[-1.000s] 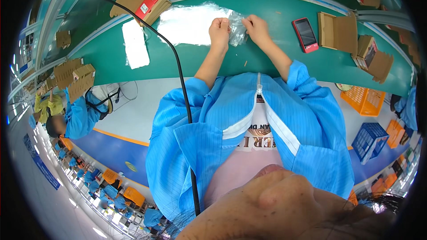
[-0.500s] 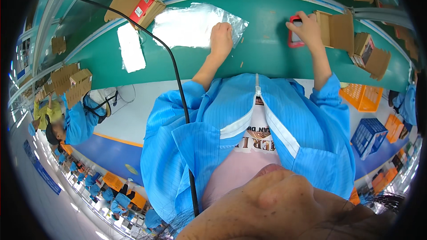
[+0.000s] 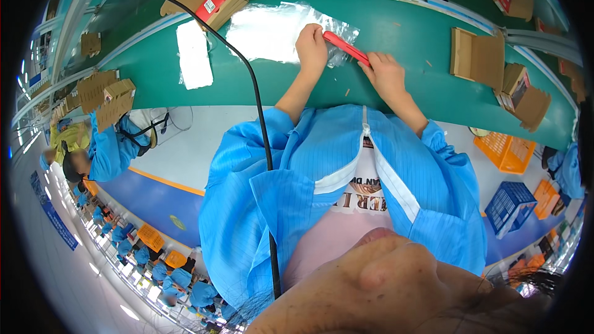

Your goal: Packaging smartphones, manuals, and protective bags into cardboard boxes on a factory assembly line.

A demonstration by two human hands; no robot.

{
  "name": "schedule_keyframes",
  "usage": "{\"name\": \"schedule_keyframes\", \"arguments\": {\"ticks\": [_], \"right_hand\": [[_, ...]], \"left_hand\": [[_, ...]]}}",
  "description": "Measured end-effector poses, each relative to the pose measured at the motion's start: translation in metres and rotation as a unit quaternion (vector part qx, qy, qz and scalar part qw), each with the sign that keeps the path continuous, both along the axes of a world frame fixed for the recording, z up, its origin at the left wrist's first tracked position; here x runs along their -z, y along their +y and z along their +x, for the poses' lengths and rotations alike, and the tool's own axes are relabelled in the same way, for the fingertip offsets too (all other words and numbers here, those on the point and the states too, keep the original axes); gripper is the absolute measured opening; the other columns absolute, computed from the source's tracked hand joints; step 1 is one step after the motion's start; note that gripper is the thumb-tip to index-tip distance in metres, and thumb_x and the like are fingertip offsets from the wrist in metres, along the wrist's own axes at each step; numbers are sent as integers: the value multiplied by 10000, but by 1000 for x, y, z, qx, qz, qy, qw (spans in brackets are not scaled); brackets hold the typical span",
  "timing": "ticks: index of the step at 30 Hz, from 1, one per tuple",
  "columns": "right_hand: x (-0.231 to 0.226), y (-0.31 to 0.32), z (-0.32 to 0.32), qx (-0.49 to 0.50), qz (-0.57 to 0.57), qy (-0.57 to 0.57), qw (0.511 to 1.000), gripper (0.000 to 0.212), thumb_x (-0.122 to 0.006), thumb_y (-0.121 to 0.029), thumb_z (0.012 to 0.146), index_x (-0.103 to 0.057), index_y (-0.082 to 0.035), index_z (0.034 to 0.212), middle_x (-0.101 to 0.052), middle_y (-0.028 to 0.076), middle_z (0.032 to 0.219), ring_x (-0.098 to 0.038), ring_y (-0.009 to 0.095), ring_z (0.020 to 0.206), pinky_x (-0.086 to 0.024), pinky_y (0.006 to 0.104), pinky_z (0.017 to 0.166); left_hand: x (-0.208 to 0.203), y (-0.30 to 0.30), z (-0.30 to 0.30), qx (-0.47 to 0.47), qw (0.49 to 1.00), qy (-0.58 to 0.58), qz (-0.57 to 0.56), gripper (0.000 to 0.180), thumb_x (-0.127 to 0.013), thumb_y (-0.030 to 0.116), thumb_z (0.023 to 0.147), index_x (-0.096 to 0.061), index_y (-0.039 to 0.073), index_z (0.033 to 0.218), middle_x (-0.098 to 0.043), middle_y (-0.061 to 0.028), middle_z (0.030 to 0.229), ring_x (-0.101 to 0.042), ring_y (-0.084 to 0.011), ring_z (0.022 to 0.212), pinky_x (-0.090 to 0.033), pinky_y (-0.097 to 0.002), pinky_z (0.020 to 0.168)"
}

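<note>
A red-framed handheld device (image 3: 346, 48), seen edge-on, is tilted over the green bench in front of me. My right hand (image 3: 386, 77) grips its near right end. The far left end lies right by the fingers of my left hand (image 3: 312, 48), which are closed on the edge of a clear plastic bag (image 3: 339, 25). How far those fingers also touch the device is hard to see. Flat white bags or sheets (image 3: 263, 34) spread to the left of that hand. Further left lies a separate white stack (image 3: 195, 59).
An open cardboard box with a red label (image 3: 216, 1) stands at the back left. To the right are an open brown box (image 3: 476, 55) and another box (image 3: 520, 89). A black cable (image 3: 250, 74) hangs across the view. Crates (image 3: 510, 204) stand below the bench.
My right hand has carried the red device leftward from beside the brown box to my left hand, turning it edge-on. My left hand stays at the bag. The view has shifted slightly.
</note>
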State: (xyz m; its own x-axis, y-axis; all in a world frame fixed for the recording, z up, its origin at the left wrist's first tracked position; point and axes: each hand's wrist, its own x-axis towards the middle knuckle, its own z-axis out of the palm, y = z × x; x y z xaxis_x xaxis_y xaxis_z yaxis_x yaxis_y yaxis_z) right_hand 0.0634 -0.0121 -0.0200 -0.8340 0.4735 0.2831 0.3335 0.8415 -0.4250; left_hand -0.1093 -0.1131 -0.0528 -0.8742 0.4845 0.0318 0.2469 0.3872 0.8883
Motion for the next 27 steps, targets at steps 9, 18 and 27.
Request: {"name": "schedule_keyframes", "arguments": {"ticks": [9,18,27], "right_hand": [[-17,-3,-58,154,-798,30,582,301,-632,-290,870,-567,3,884,-649,96,748,-632,112,575,-511,210,499],[48,-3,-95,97,-411,133,897,461,-661,-236,853,-497,31,1192,-610,93,824,-590,171,672,-484,302,589],[9,37,-79,179,-836,268,444,194,-605,-133,891,-514,-28,1027,-497,30,753,-406,71,512,-314,184,428]], "left_hand": [[-52,-3,8,155,906,393,4,144,-584,57,674,-605,75,815,-513,-63,725,-508,-249,685,-440,-361,585],[-62,-10,33,208,944,245,72,158,-570,-9,759,-554,-1,916,-563,-149,911,-540,-342,847,-460,-413,743],[6,-32,9,247,882,365,-163,215,-533,30,781,-542,-50,981,-481,-246,1210,-496,-399,1086,-451,-436,895]]}}
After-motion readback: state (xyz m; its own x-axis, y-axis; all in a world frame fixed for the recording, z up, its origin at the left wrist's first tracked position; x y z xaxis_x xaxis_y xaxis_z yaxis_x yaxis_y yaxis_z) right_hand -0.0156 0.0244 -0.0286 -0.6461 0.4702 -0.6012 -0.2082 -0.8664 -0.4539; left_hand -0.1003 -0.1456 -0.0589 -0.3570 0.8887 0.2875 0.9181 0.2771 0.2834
